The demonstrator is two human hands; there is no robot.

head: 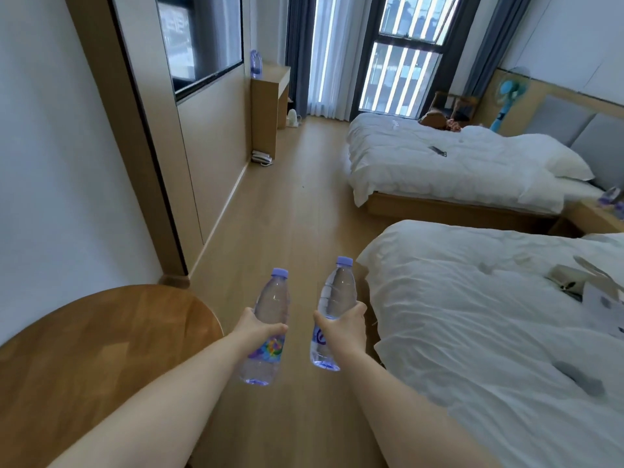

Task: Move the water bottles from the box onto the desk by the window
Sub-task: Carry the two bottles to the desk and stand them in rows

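Water bottles: two in hand over the wood floor [297, 204], upright, purple caps up, near each other but apart. Left grip [258, 327] is wrapped round the middle of the left bottle [266, 327] at 6 o'clock; right grip [344, 324] likewise clasps the right bottle [334, 314], just toward 5 o'clock. A third bottle [256, 64] stands on the window-side tabletop [275, 76] at 11 o'clock; near bed [489, 325] at 4 o'clock.

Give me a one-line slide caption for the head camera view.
Left hand and right hand each carry a water bottle down the hotel room toward the desk by the window.
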